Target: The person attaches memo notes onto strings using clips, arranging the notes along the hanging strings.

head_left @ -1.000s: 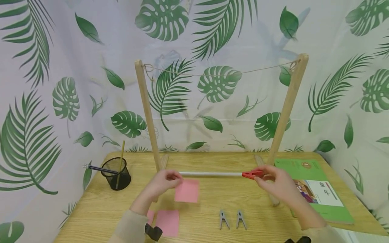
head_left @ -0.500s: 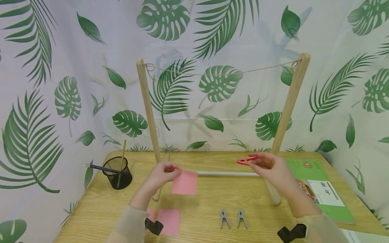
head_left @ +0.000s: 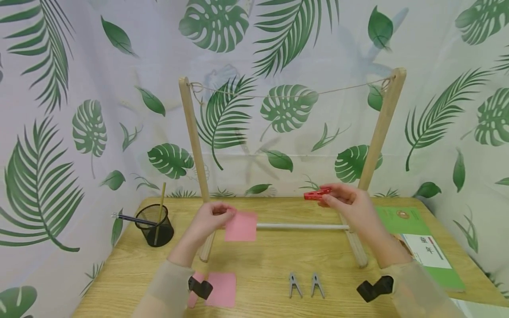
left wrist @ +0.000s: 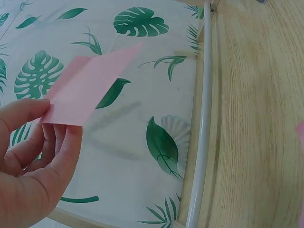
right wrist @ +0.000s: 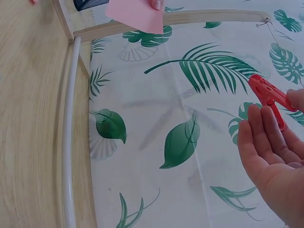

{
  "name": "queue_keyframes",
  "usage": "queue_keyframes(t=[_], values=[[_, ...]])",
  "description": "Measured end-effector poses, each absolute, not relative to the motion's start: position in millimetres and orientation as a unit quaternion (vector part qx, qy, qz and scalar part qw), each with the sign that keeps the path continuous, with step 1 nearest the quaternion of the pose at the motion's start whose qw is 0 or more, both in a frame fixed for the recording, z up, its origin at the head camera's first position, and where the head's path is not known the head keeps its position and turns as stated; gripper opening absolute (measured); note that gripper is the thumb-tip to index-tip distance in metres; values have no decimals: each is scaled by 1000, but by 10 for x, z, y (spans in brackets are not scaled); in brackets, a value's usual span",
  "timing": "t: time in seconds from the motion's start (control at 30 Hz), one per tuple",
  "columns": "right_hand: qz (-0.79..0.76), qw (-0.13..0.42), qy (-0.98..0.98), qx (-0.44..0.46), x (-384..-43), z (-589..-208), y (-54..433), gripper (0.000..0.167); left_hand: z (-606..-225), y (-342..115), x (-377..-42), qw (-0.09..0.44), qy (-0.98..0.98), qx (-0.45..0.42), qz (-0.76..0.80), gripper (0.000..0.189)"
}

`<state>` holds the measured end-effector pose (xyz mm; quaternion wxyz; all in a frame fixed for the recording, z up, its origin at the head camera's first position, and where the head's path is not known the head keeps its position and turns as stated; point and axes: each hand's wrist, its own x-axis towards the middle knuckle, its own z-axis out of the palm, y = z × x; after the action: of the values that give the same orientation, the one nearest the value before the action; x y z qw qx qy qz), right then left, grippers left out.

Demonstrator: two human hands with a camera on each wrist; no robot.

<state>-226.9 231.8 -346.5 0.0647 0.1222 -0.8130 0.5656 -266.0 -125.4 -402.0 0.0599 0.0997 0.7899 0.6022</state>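
My left hand (head_left: 210, 223) pinches a pink sticky note (head_left: 241, 226) by its upper left corner, raised above the table; in the left wrist view thumb and fingers grip the note's (left wrist: 88, 88) lower edge. My right hand (head_left: 353, 205) holds a red clothespin (head_left: 317, 194) by its handles, the nose pointing left. In the right wrist view the clothespin (right wrist: 266, 92) sits between thumb and fingertips. Both hands are below a thin string (head_left: 290, 96) tied between two wooden posts (head_left: 194, 141), just in front of the frame.
Two grey clothespins (head_left: 306, 285) and more pink notes (head_left: 221, 289) lie near the front of the table. A white rod (head_left: 302, 226) joins the posts low down. At left stands a black mesh pen cup (head_left: 155, 225); at right lies a green book (head_left: 441, 269).
Both hands have risen, the left with the pink note and the right with the red clothespin. The clothespin has also moved a little to the left.
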Motion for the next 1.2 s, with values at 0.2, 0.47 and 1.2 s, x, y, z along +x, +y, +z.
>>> queue_keyframes(t=[0.2,0.47,1.2], values=[[591,75,-791,142,-2384,-3303,2239,40,-3918,-1197,-2705,52,782,125,609,20],[582,85,-791,166,-2483,-3056,2119,43,-3847,-1183,-2699,47,762,127,634,24],[640,84,-745,165,-2766,-2605,1921,34,-3533,-1209,-2787,31,721,40,691,33]])
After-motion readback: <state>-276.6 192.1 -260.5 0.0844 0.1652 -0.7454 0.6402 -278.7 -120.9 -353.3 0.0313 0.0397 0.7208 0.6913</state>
